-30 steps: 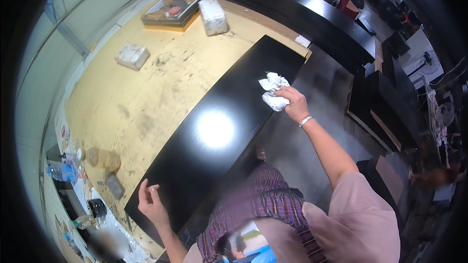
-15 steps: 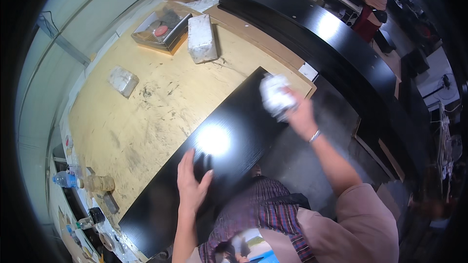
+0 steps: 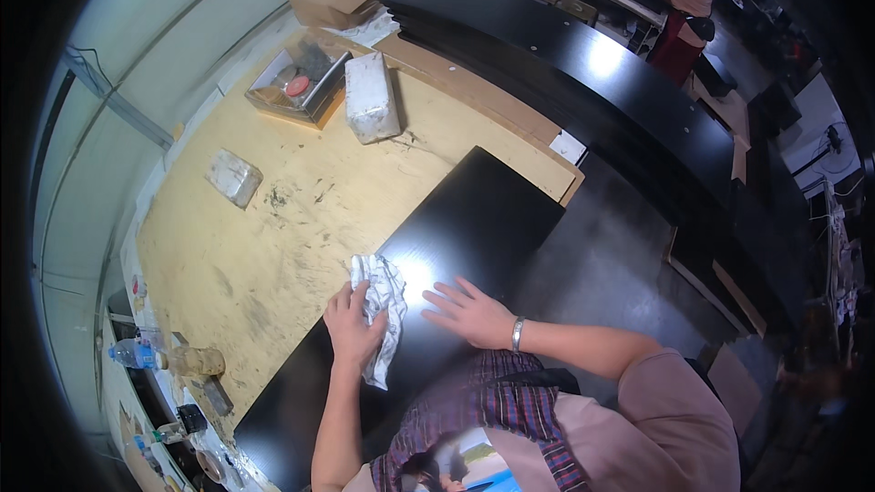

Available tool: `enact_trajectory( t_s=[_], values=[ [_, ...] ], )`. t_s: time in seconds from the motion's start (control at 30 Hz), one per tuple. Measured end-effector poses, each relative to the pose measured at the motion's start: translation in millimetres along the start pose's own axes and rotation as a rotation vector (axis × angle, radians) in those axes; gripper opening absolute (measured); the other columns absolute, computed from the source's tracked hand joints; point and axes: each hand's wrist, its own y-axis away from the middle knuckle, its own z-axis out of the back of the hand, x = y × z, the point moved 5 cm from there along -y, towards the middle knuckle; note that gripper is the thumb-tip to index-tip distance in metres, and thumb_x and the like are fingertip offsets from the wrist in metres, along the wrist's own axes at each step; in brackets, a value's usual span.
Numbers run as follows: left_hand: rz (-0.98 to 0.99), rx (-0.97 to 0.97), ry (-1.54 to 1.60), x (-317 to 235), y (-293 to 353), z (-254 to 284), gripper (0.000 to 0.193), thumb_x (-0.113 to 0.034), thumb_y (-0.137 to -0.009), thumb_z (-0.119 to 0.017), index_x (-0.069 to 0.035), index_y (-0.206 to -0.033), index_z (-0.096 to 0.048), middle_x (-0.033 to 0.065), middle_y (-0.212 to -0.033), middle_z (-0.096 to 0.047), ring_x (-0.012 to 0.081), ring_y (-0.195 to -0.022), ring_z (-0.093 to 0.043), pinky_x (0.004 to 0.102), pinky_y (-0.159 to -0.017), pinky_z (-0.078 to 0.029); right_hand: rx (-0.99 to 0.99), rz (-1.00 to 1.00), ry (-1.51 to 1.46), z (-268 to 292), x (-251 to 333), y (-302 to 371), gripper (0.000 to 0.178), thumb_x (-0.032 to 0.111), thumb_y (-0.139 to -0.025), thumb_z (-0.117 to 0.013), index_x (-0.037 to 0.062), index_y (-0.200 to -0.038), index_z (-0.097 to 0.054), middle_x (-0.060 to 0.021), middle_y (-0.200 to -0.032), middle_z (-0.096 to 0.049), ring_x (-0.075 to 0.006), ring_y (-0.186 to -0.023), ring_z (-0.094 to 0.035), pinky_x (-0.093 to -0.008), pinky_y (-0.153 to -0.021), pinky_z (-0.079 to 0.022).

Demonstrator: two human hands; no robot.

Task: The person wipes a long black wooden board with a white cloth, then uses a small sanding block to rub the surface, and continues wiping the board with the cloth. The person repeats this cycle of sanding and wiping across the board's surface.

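A long black panel [image 3: 483, 205] with a glossy surface lies slantwise over the front edge of the worktable. My left hand [image 3: 355, 328] is closed on a crumpled white cloth [image 3: 386, 296], which rests on the panel near its middle. Part of the cloth is hidden under the fingers. Just right of the cloth, my right hand [image 3: 474, 312] is open, its fingers spread over the panel, and holds nothing. Whether the right fingertips touch the surface I cannot tell.
On the yellowish worktable [image 3: 310, 228] are two white wrapped blocks [image 3: 370, 100] [image 3: 234, 177] and an open box [image 3: 301, 87]. Plastic bottles [image 3: 196, 361] stand at the left edge. Stacked black panels [image 3: 583, 64] run along the far right. Beyond them a person [image 3: 682, 0] works.
The cloth has gone from my right hand at the panel's far end to my left hand near the middle. My right hand has come back toward me and opened.
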Motion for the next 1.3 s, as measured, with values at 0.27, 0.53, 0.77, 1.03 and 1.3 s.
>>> enact_trajectory(
  t_s=[0.27,0.53,0.77,1.03,1.3],
  values=[
    [0.040,-0.112,0.328,11.9,44.5,13.1,0.042,-0.004,-0.080,-0.068,-0.002,-0.122,-0.068,0.0224,-0.116,-0.068,0.0390,-0.109,-0.064,0.0423,-0.097,-0.050,-0.066,0.039,0.021,-4.5,13.9,12.3,0.061,0.009,-0.081,-0.063,0.0096,-0.142,-0.055,-0.0161,-0.154,-0.047,-0.0356,-0.142,-0.045,-0.0556,-0.116,-0.037],
    [0.440,-0.140,0.719,28.2,127.6,183.9,0.046,0.010,-0.083,-0.060,0.007,-0.129,-0.062,0.0131,-0.108,-0.071,0.0185,-0.098,-0.066,0.0317,-0.090,-0.052,0.094,0.132,-0.150,105.3,32.6,-42.7,0.015,0.011,-0.075,-0.065,0.0065,-0.089,-0.068,-0.0101,-0.097,-0.071,-0.0308,-0.094,-0.069,-0.0425,-0.081,-0.056],
    [0.353,-0.323,0.558,57.7,162.6,237.0,0.047,0.001,-0.085,-0.056,0.009,-0.131,-0.059,0.0124,-0.116,-0.068,0.0184,-0.106,-0.063,0.0316,-0.098,-0.047,-0.062,0.127,-0.150,153.8,35.8,-80.5,0.001,0.011,-0.068,-0.065,0.0103,-0.068,-0.065,-0.0112,-0.064,-0.064,-0.0331,-0.067,-0.066,-0.0456,-0.059,-0.051],
    [0.306,-0.583,0.598,77.1,173.3,238.4,0.044,-0.001,-0.094,-0.061,0.008,-0.137,-0.056,0.0127,-0.125,-0.065,0.0182,-0.111,-0.061,0.0326,-0.101,-0.046,-0.072,0.079,-0.150,159.0,37.1,-84.8,0.001,0.010,-0.069,-0.065,0.0102,-0.069,-0.065,-0.0104,-0.065,-0.064,-0.0329,-0.067,-0.066,-0.0452,-0.060,-0.051],
    [0.248,-0.727,0.362,51.6,165.4,253.4,0.053,0.009,-0.087,-0.057,0.006,-0.140,-0.055,0.0119,-0.130,-0.063,0.0172,-0.113,-0.060,0.0306,-0.100,-0.046,0.002,0.066,-0.083,153.4,31.0,-91.3,0.007,0.009,-0.067,-0.064,0.0108,-0.074,-0.066,-0.0097,-0.068,-0.065,-0.0317,-0.072,-0.068,-0.0436,-0.065,-0.054]
  ],
)
